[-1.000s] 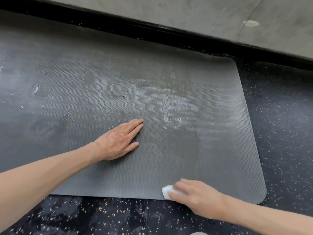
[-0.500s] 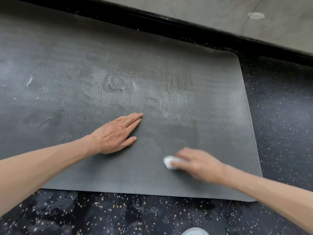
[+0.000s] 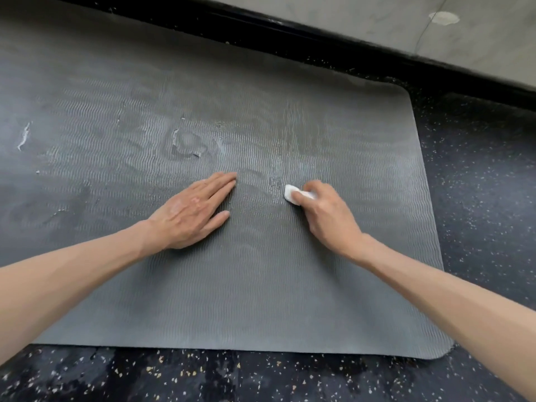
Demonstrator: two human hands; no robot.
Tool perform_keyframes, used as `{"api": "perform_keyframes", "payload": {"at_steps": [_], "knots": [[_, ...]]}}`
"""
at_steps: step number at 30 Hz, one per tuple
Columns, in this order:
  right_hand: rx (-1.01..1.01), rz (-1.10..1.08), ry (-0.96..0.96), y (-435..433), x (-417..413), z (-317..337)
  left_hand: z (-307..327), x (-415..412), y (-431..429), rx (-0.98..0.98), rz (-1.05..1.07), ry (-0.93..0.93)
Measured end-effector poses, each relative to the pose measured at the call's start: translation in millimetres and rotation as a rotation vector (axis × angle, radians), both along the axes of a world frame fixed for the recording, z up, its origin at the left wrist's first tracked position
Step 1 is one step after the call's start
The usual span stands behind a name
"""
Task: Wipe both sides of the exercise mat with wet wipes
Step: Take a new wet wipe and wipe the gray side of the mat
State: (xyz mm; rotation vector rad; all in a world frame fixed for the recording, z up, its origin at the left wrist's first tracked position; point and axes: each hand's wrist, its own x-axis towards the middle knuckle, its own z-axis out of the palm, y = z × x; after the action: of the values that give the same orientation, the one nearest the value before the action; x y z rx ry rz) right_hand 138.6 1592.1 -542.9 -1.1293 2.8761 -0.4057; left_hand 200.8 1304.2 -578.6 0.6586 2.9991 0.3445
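A grey ribbed exercise mat lies flat on the floor, its right end with rounded corners in view. Scuffs and torn patches mark its surface near the middle and left. My left hand rests flat on the mat, fingers straight and together. Just to its right, my right hand grips a folded white wet wipe and presses it onto the mat; most of the wipe is under my fingers. A damp sheen shows on the mat around and beyond the wipe.
Black speckled rubber flooring surrounds the mat on the right and near side. A black baseboard runs along the far edge, with a grey concrete wall above it.
My right hand has slid the wipe from the mat's near edge away from me to the middle, level with my left hand. My left hand stays pressed in place. The view has shifted closer.
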Motion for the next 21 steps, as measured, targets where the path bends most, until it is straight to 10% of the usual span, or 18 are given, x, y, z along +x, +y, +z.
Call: {"api": "perform_keyframes", "payload": {"at_steps": [6, 11, 17, 21], "knots": [[0.098, 0.59, -0.119, 9, 35, 3, -3, -19, 9, 0.073, 0.042, -0.008], [0.005, 0.112, 0.013, -10, -30, -3, -4, -43, 18, 0.093, 0.055, 0.004], [0.085, 0.611, -0.123, -10, 24, 4, -2, -84, 20, 0.099, 0.177, 0.046], [0.016, 0.231, -0.012, -19, -51, 0, 4, -117, 25, 0.124, 0.232, 0.073]]}}
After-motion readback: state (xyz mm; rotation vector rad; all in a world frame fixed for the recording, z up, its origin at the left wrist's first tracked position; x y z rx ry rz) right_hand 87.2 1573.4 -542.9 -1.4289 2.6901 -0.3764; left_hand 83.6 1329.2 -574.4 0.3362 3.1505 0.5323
